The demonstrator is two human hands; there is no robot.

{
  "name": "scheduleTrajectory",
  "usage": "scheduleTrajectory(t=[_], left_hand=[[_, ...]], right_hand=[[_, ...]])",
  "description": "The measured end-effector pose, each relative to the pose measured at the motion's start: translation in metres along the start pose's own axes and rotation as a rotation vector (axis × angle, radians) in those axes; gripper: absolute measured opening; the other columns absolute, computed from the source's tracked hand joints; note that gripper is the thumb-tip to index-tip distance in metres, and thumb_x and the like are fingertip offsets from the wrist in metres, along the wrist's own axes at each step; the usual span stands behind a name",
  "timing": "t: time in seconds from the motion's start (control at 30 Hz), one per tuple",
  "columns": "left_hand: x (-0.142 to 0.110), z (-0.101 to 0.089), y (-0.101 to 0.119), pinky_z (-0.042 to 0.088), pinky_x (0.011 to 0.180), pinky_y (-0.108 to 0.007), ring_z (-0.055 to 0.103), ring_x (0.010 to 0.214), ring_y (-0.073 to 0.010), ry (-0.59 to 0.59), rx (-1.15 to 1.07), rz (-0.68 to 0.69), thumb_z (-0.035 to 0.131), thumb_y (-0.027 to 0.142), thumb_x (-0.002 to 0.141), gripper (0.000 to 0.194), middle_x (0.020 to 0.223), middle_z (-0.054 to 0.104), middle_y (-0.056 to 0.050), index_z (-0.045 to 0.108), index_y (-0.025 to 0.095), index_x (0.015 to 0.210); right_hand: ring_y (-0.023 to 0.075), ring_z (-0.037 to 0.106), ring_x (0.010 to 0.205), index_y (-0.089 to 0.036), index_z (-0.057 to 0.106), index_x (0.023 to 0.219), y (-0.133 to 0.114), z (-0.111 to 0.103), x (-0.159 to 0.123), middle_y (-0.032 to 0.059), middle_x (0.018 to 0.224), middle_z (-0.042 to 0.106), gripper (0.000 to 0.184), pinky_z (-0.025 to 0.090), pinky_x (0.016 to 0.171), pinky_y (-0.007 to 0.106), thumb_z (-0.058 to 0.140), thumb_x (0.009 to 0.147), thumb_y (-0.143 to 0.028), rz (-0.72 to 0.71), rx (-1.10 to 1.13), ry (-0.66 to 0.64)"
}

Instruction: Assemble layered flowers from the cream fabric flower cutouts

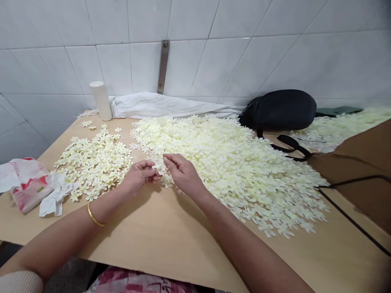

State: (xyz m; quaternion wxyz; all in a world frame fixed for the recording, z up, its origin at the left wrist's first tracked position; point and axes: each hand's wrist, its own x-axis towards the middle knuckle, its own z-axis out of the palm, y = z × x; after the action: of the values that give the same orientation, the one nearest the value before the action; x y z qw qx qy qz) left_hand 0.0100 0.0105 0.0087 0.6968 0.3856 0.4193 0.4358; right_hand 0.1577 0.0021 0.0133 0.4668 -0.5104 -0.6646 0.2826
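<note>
My left hand (140,176), with a gold bangle on its wrist, pinches a small white artificial flower (159,166) between thumb and fingers. Just to its right is my right hand (184,175), thumb and forefinger pressed together at the flower's edge; whatever they grip is too small to make out. Behind and right of the hands spreads a large heap of pale yellow-white flower pieces (220,154). Left of my left hand lies a smaller pile of flowers with yellow centres (97,160).
A white bottle (102,101) stands at the back left beside a rolled white cloth (152,105). Crumpled plastic packaging (29,183) and tissue (54,199) lie at the left edge. A black case (281,110) and a brown bag (360,167) with black cords occupy the right.
</note>
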Motion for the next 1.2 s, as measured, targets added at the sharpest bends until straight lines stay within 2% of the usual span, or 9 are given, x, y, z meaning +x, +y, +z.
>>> scheduleTrajectory(t=[0.13, 0.23, 0.37, 0.53, 0.73, 0.87, 0.93, 1.07, 1.2], left_hand=[[0.003, 0.007, 0.004, 0.043, 0.054, -0.022, 0.053, 0.049, -0.0075, -0.066, 0.097, 0.103, 0.073, 0.02, 0.059, 0.02, 0.057, 0.062, 0.0, 0.058, 0.013, 0.069], [0.0, 0.009, 0.001, 0.041, 0.052, -0.021, 0.05, 0.047, -0.0066, -0.06, 0.171, 0.137, 0.07, 0.02, 0.061, 0.015, 0.053, 0.058, 0.002, 0.058, 0.013, 0.068], [-0.01, 0.006, -0.003, 0.041, 0.052, -0.021, 0.05, 0.049, -0.0071, -0.059, 0.222, 0.106, 0.068, 0.017, 0.06, 0.012, 0.055, 0.059, 0.002, 0.059, 0.013, 0.068], [-0.015, 0.002, -0.008, 0.042, 0.054, -0.022, 0.052, 0.051, -0.0075, -0.016, 0.116, 0.05, 0.072, 0.014, 0.055, 0.018, 0.059, 0.06, 0.002, 0.06, 0.014, 0.069], [-0.012, 0.001, -0.012, 0.04, 0.051, -0.023, 0.049, 0.047, -0.0068, -0.009, 0.074, 0.021, 0.078, 0.019, 0.054, 0.021, 0.055, 0.059, 0.001, 0.06, 0.014, 0.065], [-0.011, -0.001, -0.011, 0.041, 0.051, -0.023, 0.051, 0.047, -0.0075, -0.022, 0.065, 0.007, 0.077, 0.021, 0.056, 0.021, 0.056, 0.061, 0.0, 0.059, 0.013, 0.063], [-0.011, -0.002, -0.01, 0.041, 0.05, -0.023, 0.051, 0.046, -0.0077, -0.028, 0.078, 0.007, 0.076, 0.021, 0.057, 0.02, 0.056, 0.06, 0.0, 0.059, 0.014, 0.062], [-0.01, -0.004, -0.009, 0.041, 0.049, -0.023, 0.049, 0.046, -0.0077, -0.026, 0.099, 0.016, 0.074, 0.02, 0.058, 0.017, 0.054, 0.059, 0.0, 0.058, 0.014, 0.06], [-0.009, -0.006, -0.005, 0.034, 0.044, -0.02, 0.044, 0.042, -0.0063, -0.009, 0.175, 0.013, 0.068, 0.018, 0.06, 0.01, 0.049, 0.056, 0.001, 0.058, 0.015, 0.061]], right_hand=[[0.0169, 0.058, 0.067, -0.018, 0.057, 0.075, 0.004, 0.002, -0.002, 0.0013, 0.067, 0.06, 0.026, 0.045, 0.066, 0.031, 0.062, 0.071, -0.043, 0.174, 0.384, -0.153], [0.0142, 0.056, 0.058, -0.018, 0.054, 0.069, 0.005, 0.002, -0.006, -0.0019, 0.06, 0.057, 0.029, 0.044, 0.06, 0.029, 0.068, 0.065, -0.044, 0.247, 0.538, -0.152], [0.0114, 0.051, 0.056, -0.018, 0.053, 0.063, 0.001, 0.007, -0.012, -0.0023, 0.059, 0.056, 0.025, 0.039, 0.055, 0.025, 0.067, 0.066, -0.038, 0.229, 0.444, -0.087], [0.0091, 0.04, 0.052, -0.019, 0.048, 0.057, 0.0, 0.017, -0.016, -0.0045, 0.054, 0.046, 0.023, 0.031, 0.05, 0.023, 0.062, 0.069, -0.031, 0.241, 0.294, -0.028], [0.0098, 0.041, 0.054, -0.019, 0.047, 0.057, 0.003, 0.02, -0.018, -0.0028, 0.056, 0.049, 0.033, 0.033, 0.052, 0.024, 0.061, 0.071, -0.044, 0.257, 0.312, -0.029], [0.0084, 0.029, 0.049, -0.02, 0.032, 0.05, 0.005, 0.021, -0.018, -0.0052, 0.049, 0.03, 0.045, 0.027, 0.048, 0.024, 0.05, 0.08, -0.047, 0.21, 0.211, 0.005], [0.0083, 0.026, 0.049, -0.02, 0.029, 0.05, 0.007, 0.022, -0.017, -0.0054, 0.049, 0.025, 0.047, 0.025, 0.047, 0.024, 0.048, 0.082, -0.048, 0.201, 0.176, 0.01], [0.0086, 0.029, 0.048, -0.02, 0.035, 0.05, 0.008, 0.021, -0.015, -0.0047, 0.048, 0.031, 0.046, 0.027, 0.047, 0.025, 0.047, 0.082, -0.049, 0.202, 0.189, -0.018], [0.0093, 0.038, 0.052, -0.019, 0.044, 0.052, 0.009, 0.015, -0.01, -0.003, 0.053, 0.044, 0.041, 0.033, 0.051, 0.024, 0.055, 0.076, -0.05, 0.206, 0.237, 0.032]])
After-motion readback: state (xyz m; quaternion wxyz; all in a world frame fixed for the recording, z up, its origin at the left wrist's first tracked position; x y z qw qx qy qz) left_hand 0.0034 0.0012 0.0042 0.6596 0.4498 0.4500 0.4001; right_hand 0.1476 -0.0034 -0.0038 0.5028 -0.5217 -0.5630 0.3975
